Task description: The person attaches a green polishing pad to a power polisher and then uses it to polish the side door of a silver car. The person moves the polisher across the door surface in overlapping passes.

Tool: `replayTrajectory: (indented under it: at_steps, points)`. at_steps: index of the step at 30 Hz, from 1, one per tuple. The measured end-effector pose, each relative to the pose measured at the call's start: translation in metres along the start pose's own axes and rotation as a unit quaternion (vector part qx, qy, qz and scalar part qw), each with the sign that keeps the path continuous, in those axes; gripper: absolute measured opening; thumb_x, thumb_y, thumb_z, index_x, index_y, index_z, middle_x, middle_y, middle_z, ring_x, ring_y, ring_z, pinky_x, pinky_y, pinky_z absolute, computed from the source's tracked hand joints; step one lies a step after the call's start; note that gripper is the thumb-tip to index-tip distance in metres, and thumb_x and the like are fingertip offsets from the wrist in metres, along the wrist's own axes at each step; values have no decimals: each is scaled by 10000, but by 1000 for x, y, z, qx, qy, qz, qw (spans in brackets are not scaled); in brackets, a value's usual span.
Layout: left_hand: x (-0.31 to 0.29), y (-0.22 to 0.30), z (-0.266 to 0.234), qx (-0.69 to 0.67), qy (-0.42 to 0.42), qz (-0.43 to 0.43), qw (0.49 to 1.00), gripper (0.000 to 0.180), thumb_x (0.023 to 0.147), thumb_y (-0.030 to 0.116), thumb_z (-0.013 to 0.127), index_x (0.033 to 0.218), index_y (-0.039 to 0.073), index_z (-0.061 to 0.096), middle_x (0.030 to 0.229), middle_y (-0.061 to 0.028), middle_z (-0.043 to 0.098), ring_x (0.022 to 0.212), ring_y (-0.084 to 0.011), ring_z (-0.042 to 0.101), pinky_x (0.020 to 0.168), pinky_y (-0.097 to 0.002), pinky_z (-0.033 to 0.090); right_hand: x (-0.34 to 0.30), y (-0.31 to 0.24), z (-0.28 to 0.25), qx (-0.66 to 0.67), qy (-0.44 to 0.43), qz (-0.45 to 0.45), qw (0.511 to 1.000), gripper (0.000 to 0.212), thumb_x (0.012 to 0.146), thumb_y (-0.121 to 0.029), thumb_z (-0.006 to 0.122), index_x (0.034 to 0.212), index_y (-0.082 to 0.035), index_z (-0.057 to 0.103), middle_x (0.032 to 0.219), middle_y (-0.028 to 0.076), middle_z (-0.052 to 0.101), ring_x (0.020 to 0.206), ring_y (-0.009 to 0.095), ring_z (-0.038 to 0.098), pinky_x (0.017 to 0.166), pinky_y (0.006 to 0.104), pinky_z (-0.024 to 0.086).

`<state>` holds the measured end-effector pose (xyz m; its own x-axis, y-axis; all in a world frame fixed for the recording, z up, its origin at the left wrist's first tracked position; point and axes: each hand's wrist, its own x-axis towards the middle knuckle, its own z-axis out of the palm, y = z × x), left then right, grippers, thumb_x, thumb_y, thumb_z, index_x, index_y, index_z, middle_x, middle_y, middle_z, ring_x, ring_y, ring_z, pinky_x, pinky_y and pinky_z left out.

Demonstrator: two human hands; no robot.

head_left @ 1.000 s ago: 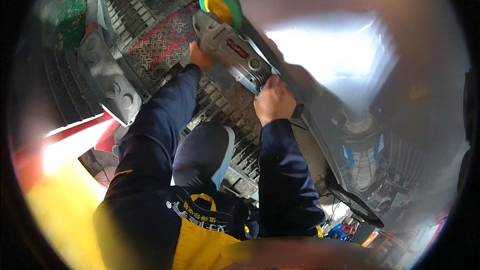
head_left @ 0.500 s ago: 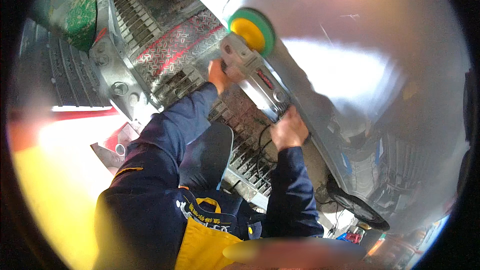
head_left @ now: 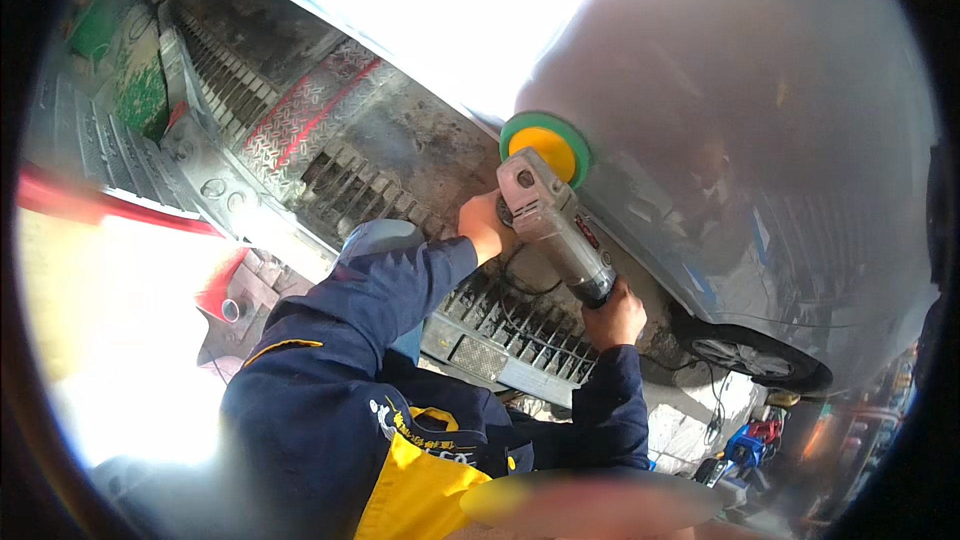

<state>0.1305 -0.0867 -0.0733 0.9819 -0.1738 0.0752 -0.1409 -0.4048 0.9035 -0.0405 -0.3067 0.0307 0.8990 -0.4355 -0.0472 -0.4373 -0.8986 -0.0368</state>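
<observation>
Both my hands hold a grey-and-silver power polisher [head_left: 570, 242], tilted across the view. My left hand [head_left: 486, 226] is closed round its side handle near the head. Around the dark rear grip, my right hand [head_left: 615, 318] is wrapped. A round yellow-and-green pad [head_left: 546, 144] sits on the polisher's head, at the lower edge of a silver-grey car body panel [head_left: 710, 130]. The pad's face is turned from view, so I cannot tell how firmly it touches the panel. A black cord [head_left: 530, 288] loops below the tool.
A car wheel [head_left: 750, 355] stands at the lower right, with blue and red tools [head_left: 752, 443] beyond it. Floor grating [head_left: 350, 185] and a red-striped tread plate [head_left: 312, 110] lie to the left, beside a metal lift part [head_left: 215, 180]. Bright glare hides the lower left.
The polisher and both hands have moved right and down in the picture, and the view has shifted. More of the wheel shows. Both hands keep their hold.
</observation>
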Motion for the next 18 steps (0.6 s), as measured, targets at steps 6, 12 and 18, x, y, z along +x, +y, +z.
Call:
replayTrajectory:
  at_steps: [6, 12, 18]
  points:
    - [6, -18, -5, 21, 38, 11, 999, 520, 766, 393, 894, 1196, 138, 749, 1099, -190, 769, 1071, -439, 700, 890, -511, 588, 10, -13, 10, 15, -32, -5, 999, 483, 765, -310, 863, 1133, -82, 650, 992, 209, 778, 949, 432, 755, 816, 543, 595]
    - [37, -87, -15, -55, 79, -29, 995, 548, 770, 373, 907, 1212, 90, 750, 1118, -216, 771, 1084, -462, 699, 892, -501, 581, 46, -70, 20, -43, -56, -34, 997, 462, 831, -360, 829, 1147, -98, 618, 1108, 180, 739, 1021, 410, 736, 813, 533, 589]
    - [88, -145, -59, -341, 82, -145, 925, 429, 785, 252, 895, 1116, 23, 747, 1061, -123, 790, 934, -270, 737, 863, -426, 585, 71, -153, 23, -1, -20, -78, 997, 396, 851, -286, 785, 1142, -81, 612, 1106, 180, 719, 1015, 443, 709, 844, 569, 571]
